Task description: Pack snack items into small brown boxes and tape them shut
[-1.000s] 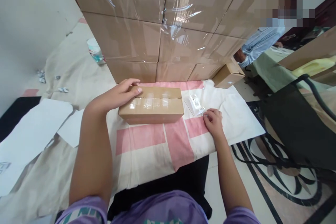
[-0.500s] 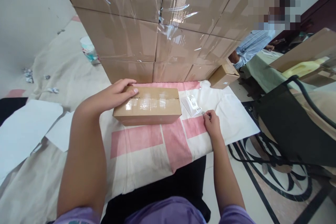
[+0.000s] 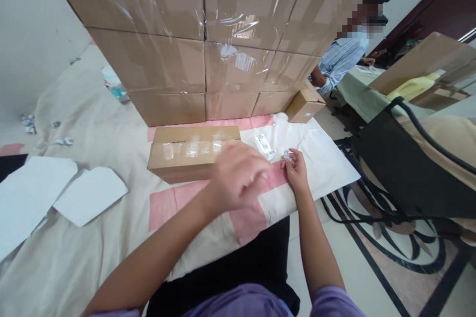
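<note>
A brown cardboard box (image 3: 186,146) with strips of clear tape across its top lies on the pink and white cloth (image 3: 186,213). My left hand (image 3: 241,173) is in the air in front of the box's right end, smeared by motion, so its fingers are unclear. Right of the box stands a small white tape dispenser (image 3: 265,146). Just beyond it, my right hand (image 3: 296,168) is closed on a small crumpled bit of clear tape (image 3: 286,155), low over the cloth.
Behind the box rises a stack of taped cartons (image 3: 238,69), with a smaller carton (image 3: 305,104) at its right foot. White sheets (image 3: 89,195) lie at left. A black-framed chair (image 3: 394,168) stands at right, and a person in a blue shirt (image 3: 344,57) is beyond the stack.
My left hand has left the box top and swung right, towards my right hand. The clear tape at my right fingers now shows as a crumpled piece, apart from the dispenser. The view has shifted slightly.
</note>
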Action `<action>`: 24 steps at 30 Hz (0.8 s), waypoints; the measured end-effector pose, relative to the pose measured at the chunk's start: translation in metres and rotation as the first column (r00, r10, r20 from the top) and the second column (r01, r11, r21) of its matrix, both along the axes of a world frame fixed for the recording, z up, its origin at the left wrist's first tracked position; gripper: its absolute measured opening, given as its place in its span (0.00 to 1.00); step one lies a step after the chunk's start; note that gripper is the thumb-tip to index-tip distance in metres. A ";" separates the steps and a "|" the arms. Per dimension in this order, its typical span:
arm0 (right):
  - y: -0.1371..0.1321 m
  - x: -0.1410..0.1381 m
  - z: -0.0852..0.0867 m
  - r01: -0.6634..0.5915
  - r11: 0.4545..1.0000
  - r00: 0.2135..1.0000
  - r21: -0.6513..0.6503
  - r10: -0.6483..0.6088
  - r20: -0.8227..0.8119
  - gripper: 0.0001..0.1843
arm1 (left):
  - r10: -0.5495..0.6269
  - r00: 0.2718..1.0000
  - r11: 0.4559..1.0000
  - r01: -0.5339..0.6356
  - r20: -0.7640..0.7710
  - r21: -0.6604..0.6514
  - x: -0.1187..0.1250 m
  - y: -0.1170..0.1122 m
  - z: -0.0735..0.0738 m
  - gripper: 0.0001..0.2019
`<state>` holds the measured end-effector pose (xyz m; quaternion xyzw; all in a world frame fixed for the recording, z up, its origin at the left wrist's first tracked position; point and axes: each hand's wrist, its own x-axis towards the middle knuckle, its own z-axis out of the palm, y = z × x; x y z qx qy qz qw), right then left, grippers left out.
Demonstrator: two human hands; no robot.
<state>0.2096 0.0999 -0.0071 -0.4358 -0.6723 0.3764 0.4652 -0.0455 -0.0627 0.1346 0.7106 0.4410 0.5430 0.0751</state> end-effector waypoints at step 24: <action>-0.014 0.005 0.011 -0.081 0.997 0.994 -0.013 0.079 -0.071 0.21 | 0.179 0.638 0.858 0.271 0.749 -0.436 0.151 0.104 -0.136 0.08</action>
